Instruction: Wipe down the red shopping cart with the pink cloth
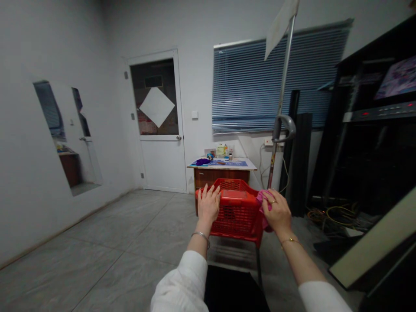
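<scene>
A red plastic shopping cart [237, 216] with mesh sides stands right in front of me. My left hand [209, 203] lies over the left end of its near top edge, fingers stretched and slightly apart. At the right end of that edge, my right hand [277, 210] is closed around a bunched pink cloth [264, 199]. The cloth touches the cart's corner, and part of it hangs below my fingers. Between my hands, the smooth red top bar [235, 194] shows.
Behind the cart is a small desk [224, 172] with a purple cloth [203, 161] and several bottles. A metal pole with a grey handle [286, 128] rises on the right. Beyond it are a black rack [357, 160] and loose cables [341, 214]. A white door [162, 167] is at the back.
</scene>
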Demonstrator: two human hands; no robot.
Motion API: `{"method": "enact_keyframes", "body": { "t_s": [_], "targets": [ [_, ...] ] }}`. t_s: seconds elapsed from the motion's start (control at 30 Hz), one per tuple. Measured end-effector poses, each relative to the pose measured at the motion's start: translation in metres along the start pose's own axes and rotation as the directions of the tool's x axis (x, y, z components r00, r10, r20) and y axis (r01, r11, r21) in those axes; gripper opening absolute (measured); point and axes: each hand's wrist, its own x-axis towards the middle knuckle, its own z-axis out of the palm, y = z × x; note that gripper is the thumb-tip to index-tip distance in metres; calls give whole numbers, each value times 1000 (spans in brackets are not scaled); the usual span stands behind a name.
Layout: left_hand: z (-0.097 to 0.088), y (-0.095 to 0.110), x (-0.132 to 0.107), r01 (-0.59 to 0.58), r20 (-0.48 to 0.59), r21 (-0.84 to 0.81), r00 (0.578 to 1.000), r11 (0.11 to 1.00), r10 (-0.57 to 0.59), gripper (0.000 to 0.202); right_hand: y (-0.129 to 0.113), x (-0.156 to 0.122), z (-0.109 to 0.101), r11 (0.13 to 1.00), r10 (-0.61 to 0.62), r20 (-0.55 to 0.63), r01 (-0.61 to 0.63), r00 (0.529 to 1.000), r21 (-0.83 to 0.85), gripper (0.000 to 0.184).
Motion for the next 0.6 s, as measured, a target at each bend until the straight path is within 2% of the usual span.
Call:
{"method": "enact_keyframes", "body": {
  "t_s": [0.07, 0.13, 0.17, 0.3, 0.4, 0.47, 0.53, 0.6],
  "targets": [
    [0, 2, 0, 8, -9, -9, 1000, 1000, -8, 40, 14, -3, -5, 991, 134, -69, -136, 989, -21, 31],
    [0, 4, 0, 16, -17, -13, 1000, 1000, -16, 40, 12, -5, -4, 973, 225, -139, -231, 964, -29, 32],
    [0, 4, 0, 20, -18, -14, 1000, 1000, -21, 40, 5, -6, -1, 972, 226, -158, -234, 961, -33, 32],
    [0, 4, 0, 34, -13, -5, 999, 999, -34, 41, -48, -2, 18, 999, 35, -91, -38, 995, -34, 29],
    [-2, 2, 0, 31, -4, 8, 1000, 1000, -31, 41, -95, 5, 31, 997, -74, -30, 75, 997, 26, 27],
    [-4, 0, 0, 19, 6, 17, 1000, 1000, -19, 40, -118, 8, 36, 988, -140, 14, 138, 990, 75, 27],
    [-5, -2, 0, 6, 12, 26, 1000, 1000, -6, 40, -125, 10, 37, 974, -205, 65, 197, 977, 112, 29],
    [-6, -4, 0, -2, 10, 30, 1000, 1000, 2, 40, -115, 11, 33, 965, -240, 95, 226, 966, 135, 32]
  ]
}}
